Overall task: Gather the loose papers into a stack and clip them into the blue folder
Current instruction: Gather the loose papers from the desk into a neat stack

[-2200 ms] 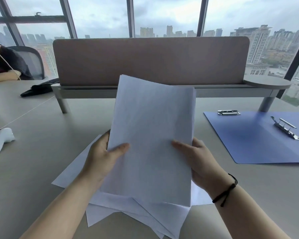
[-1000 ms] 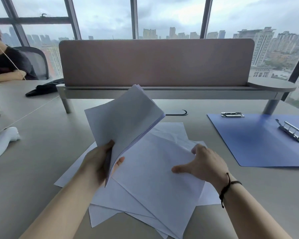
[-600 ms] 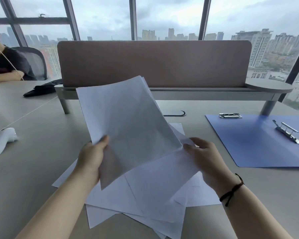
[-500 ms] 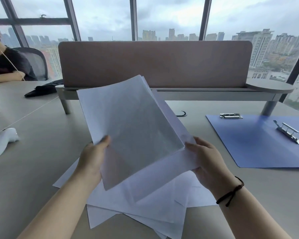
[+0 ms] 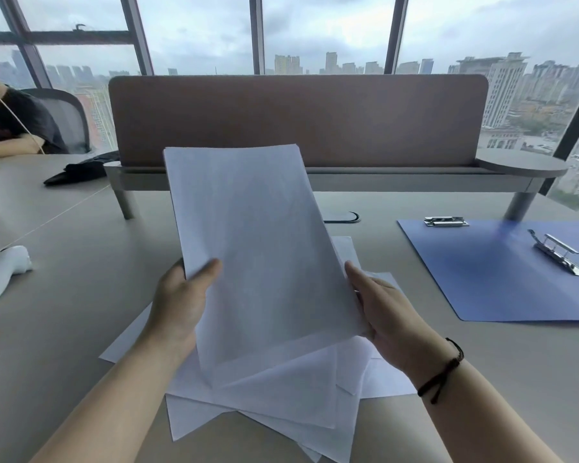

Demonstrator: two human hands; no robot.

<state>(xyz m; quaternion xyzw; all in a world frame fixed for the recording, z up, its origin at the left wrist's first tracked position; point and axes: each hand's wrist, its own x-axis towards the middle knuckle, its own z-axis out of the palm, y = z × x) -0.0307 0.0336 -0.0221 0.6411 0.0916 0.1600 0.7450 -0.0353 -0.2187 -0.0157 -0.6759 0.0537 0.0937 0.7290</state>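
One blue folder lies open at the desk's right edge, with two metal clips: one clip on its sheet, another clip at its far-left corner. Both hands grasp one raised sheaf of papers: the left hand pinches its left edge, thumb on top; the right hand grips its right edge. Beneath them several loose papers lie fanned on the desk near its front edge, uncounted.
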